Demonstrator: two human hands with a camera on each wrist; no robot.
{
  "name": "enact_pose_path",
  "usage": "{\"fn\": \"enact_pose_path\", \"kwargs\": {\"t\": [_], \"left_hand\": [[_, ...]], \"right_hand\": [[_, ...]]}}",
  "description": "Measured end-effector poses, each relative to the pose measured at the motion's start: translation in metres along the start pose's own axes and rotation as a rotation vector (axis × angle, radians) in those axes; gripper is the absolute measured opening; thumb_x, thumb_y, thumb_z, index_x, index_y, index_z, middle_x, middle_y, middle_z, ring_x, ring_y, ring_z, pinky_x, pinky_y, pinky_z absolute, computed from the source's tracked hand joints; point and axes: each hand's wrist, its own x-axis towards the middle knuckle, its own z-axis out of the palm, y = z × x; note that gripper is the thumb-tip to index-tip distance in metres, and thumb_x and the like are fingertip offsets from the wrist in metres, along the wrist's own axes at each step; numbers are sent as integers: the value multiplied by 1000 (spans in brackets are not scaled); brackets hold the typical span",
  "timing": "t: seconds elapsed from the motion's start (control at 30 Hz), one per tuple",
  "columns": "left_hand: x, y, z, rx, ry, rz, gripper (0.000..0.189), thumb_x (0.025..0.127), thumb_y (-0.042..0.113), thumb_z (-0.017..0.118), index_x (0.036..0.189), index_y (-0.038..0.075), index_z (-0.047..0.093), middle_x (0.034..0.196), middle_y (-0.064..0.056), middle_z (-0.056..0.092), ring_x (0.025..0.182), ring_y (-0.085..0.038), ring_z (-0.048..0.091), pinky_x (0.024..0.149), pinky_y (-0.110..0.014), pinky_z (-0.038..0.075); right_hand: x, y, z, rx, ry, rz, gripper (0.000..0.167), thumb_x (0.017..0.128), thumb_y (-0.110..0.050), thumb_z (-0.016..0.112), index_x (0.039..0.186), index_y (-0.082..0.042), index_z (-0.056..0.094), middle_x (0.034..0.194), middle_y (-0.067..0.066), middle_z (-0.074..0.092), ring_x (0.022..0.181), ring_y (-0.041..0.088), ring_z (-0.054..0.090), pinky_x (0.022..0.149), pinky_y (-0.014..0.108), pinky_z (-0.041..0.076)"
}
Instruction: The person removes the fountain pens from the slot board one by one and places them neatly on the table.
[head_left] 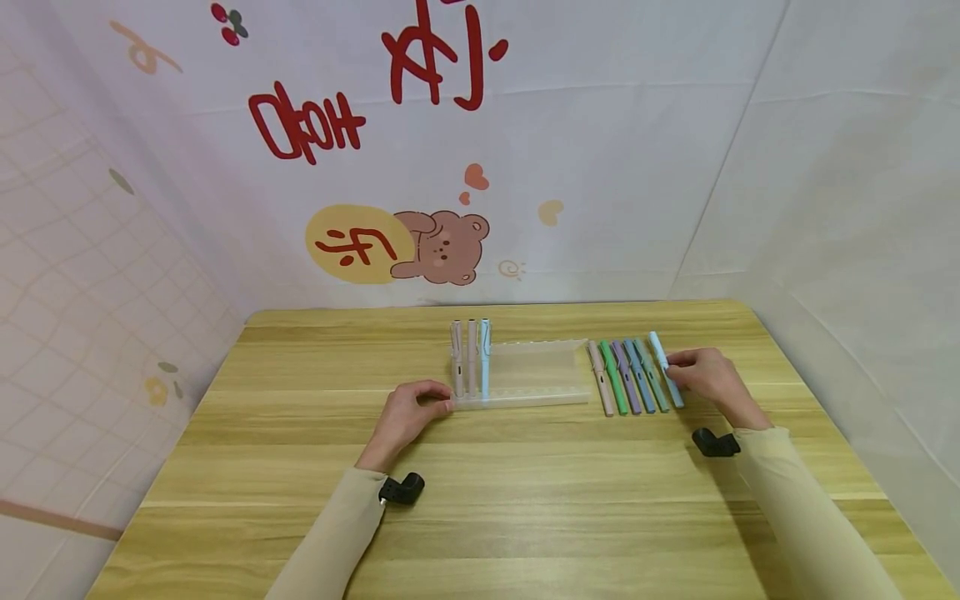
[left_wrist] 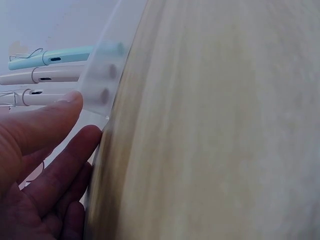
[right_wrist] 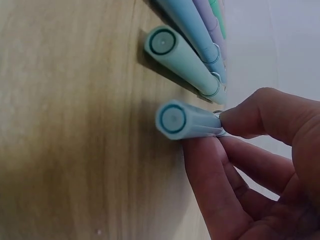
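A translucent pen stand point(head_left: 536, 399) sits toward the back of the table. At its left end three pens lean upright: two pinkish-grey pens point(head_left: 472, 358) and a light blue pen point(head_left: 485, 358). My left hand point(head_left: 405, 415) grips the stand's left front corner, thumb point(left_wrist: 62, 107) on one side and fingers below. At the right, my right hand point(head_left: 711, 377) pinches a pale blue pen point(right_wrist: 192, 121) between thumb and fingers. That pen is the rightmost of a row and lies close over the tabletop, its round end toward the wrist camera.
Left of the pinched pen lie several pens side by side: beige point(head_left: 600, 377), green point(head_left: 613, 377), purple point(head_left: 626, 377), blue point(head_left: 640, 375) and grey-green point(head_left: 651, 375). A white printed cloth wall point(head_left: 615, 150) stands right behind the wooden table point(head_left: 555, 500).
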Motion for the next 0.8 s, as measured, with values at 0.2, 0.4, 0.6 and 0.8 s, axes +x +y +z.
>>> {"fn": "enact_pose_path", "kwargs": {"t": [0.2,0.4,0.6,0.8], "left_hand": [[1,1,0,-5,-5,-7,12,90,13,81,102,12,79,104,0,76,106,-23,65,99,-46,48],[1,2,0,-1,-3,-13,12,90,13,81,102,13,79,104,0,76,106,-23,65,98,-45,47],[-2,-1,1,0,-13,-13,12,90,13,81,102,13,79,106,0,75,109,-24,65,101,-48,47],[-1,0,1,-9,0,3,12,90,11,81,101,12,79,104,0,76,108,-25,65,100,-48,48]], "right_hand": [[0,0,0,4,-14,3,43,100,-20,63,132,9,65,102,15,77,84,15,71,84,39,50],[-1,-2,1,30,-29,-7,42,99,-16,65,128,13,65,107,20,75,83,15,71,79,32,52],[-5,0,4,39,-50,5,42,99,-17,65,129,12,65,109,20,75,84,15,72,85,42,54],[-4,-2,4,53,-42,2,42,100,-18,64,130,12,65,112,21,74,89,19,73,81,33,54]]}}
